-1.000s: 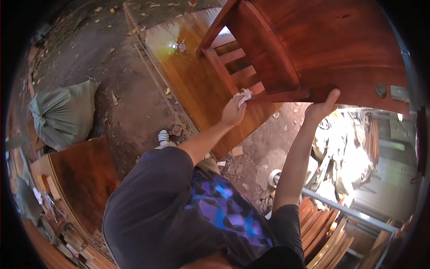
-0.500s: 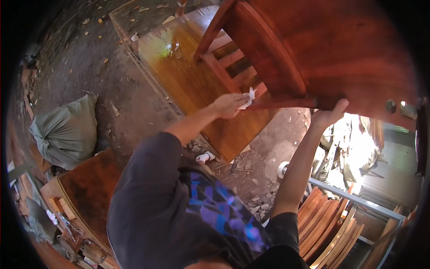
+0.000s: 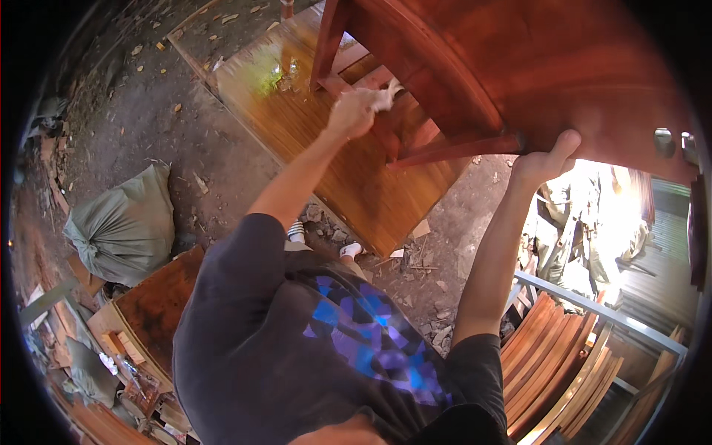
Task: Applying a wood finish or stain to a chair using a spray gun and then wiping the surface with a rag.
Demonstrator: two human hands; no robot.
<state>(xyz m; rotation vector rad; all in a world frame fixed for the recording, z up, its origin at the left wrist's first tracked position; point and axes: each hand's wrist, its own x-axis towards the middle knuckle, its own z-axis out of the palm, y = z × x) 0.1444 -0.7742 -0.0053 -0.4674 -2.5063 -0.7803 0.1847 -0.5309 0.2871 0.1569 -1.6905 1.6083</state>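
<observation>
A large reddish-brown piece of wooden furniture (image 3: 564, 81), chair-like with a broad panel, a curved rail and slatted legs, is tilted above a brown wooden board (image 3: 297, 126). My left hand (image 3: 351, 113) is closed on a small crumpled white cloth (image 3: 387, 96), perhaps paper, at the slats and leg frame; motion blurs it slightly. Whether the cloth touches the wood I cannot tell. My right hand (image 3: 547, 163) grips the panel's lower edge, its thumb showing and its other fingers mostly hidden.
To the left a tied grey-green sack (image 3: 126, 226) lies on the dirt floor near a dark-stained wooden panel (image 3: 159, 311). Curved wooden strips (image 3: 545, 363) are stacked at the lower right beside a grey metal rail (image 3: 630, 319). Rubble (image 3: 326, 222) lies by my feet.
My left hand has moved up and left with the cloth, from the lower bar end to the slats. The right hand keeps its hold on the furniture, which has shifted slightly in view.
</observation>
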